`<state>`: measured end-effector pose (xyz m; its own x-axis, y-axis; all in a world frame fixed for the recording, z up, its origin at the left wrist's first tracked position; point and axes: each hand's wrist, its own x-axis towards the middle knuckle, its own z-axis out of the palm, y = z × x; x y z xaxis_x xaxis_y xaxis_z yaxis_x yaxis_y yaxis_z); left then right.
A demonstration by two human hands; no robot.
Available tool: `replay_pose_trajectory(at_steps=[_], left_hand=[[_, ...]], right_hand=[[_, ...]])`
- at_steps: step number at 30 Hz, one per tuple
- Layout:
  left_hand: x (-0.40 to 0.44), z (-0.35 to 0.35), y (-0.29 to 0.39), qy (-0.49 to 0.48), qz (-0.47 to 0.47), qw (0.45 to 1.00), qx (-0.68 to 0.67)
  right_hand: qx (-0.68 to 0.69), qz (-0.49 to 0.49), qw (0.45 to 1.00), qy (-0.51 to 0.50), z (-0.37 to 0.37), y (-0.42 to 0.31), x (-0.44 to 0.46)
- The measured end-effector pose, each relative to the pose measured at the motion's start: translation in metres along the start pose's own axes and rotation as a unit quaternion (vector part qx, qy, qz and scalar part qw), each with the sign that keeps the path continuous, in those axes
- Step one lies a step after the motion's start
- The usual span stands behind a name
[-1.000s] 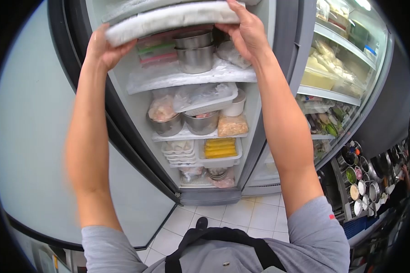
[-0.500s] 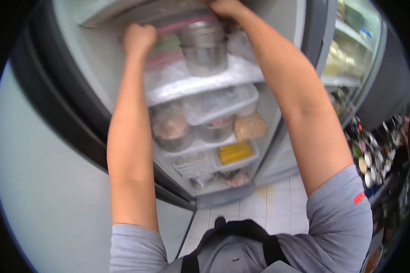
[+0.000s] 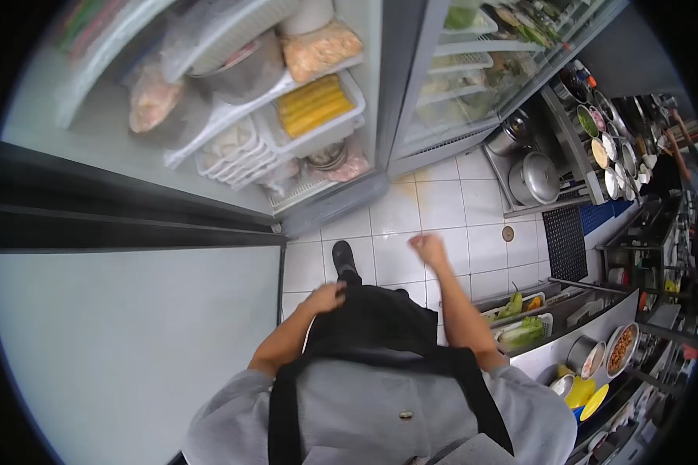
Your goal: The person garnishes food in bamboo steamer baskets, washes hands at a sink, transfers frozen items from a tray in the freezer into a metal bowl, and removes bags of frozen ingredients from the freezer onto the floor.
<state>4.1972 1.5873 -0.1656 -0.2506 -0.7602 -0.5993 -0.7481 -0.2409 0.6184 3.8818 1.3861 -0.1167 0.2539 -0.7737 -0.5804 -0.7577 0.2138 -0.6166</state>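
My left hand hangs low in front of the black apron, its fingers slightly apart with nothing visible in them. Out over the tiled floor, my right hand is loosely curled and a little blurred; no object shows in it. Both hands are away from the open fridge. On its shelves are a tray of yellow food pieces, a bag of orange-tan food, a metal pot and a bag of pale meat.
The fridge's open door fills the left side. A glass-fronted fridge holds greens. Lidded pots stand on a low shelf at right. Vegetables in baskets sit by the right counter. A person is at the far right.
Both hands have come down from the upper fridge shelf, where they were at a bag, to waist height. The view has turned right, showing more floor and kitchen.
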Motion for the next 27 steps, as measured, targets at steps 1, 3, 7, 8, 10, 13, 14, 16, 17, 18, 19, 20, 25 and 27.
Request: replay_pose_trajectory(at_steps=[1,3,7,8,10,13,14,16,17,18,19,20,25,27], left_hand=[[-0.015,0.016,0.013,-0.106,-0.037,0.989,0.092],[-0.021,0.043,0.037,-0.223,-0.034,0.970,0.086],[-0.044,0.109,0.050,-0.168,0.112,0.956,0.214],[-0.052,0.113,0.060,-0.147,0.046,0.971,0.180],[-0.069,0.115,0.078,-0.103,-0.080,0.988,0.087],[-0.111,0.073,0.115,-0.230,-0.039,0.971,-0.051],[-0.122,0.068,0.110,-0.257,-0.043,0.964,-0.051],[-0.108,0.089,0.067,-0.322,-0.045,0.943,-0.065],[-0.091,0.097,0.048,-0.352,-0.015,0.934,-0.062],[-0.065,0.094,0.029,-0.348,-0.011,0.928,-0.134],[-0.029,0.078,0.013,-0.339,-0.006,0.918,-0.204],[0.001,0.036,0.029,-0.173,-0.048,0.975,-0.127],[0.156,-0.153,-0.121,0.615,-0.117,0.738,-0.251],[0.195,-0.219,-0.146,0.661,-0.155,0.706,-0.200]], right_hand=[[0.036,-0.060,0.997,-0.009,0.049,0.049,-0.016],[-0.254,-0.080,0.944,-0.196,0.086,0.078,-0.073],[-0.272,-0.130,0.907,-0.294,0.140,0.129,-0.157],[-0.263,-0.126,0.920,-0.263,0.156,0.149,-0.171],[-0.198,-0.134,0.929,-0.281,0.161,0.166,-0.193],[0.011,-0.135,0.927,-0.350,0.162,0.174,-0.205],[0.058,-0.139,0.930,-0.335,0.150,0.159,-0.210],[-0.003,-0.122,0.927,-0.356,0.142,0.143,-0.191],[-0.068,-0.104,0.920,-0.371,0.139,0.132,-0.174],[-0.081,-0.092,0.938,-0.324,0.130,0.109,-0.150],[-0.028,-0.137,0.960,-0.244,0.153,0.118,-0.108],[0.018,-0.140,0.972,-0.187,0.133,0.077,-0.074],[0.312,-0.110,0.944,0.007,0.106,-0.091,0.142],[0.484,-0.053,0.873,-0.023,0.100,-0.152,0.214]])
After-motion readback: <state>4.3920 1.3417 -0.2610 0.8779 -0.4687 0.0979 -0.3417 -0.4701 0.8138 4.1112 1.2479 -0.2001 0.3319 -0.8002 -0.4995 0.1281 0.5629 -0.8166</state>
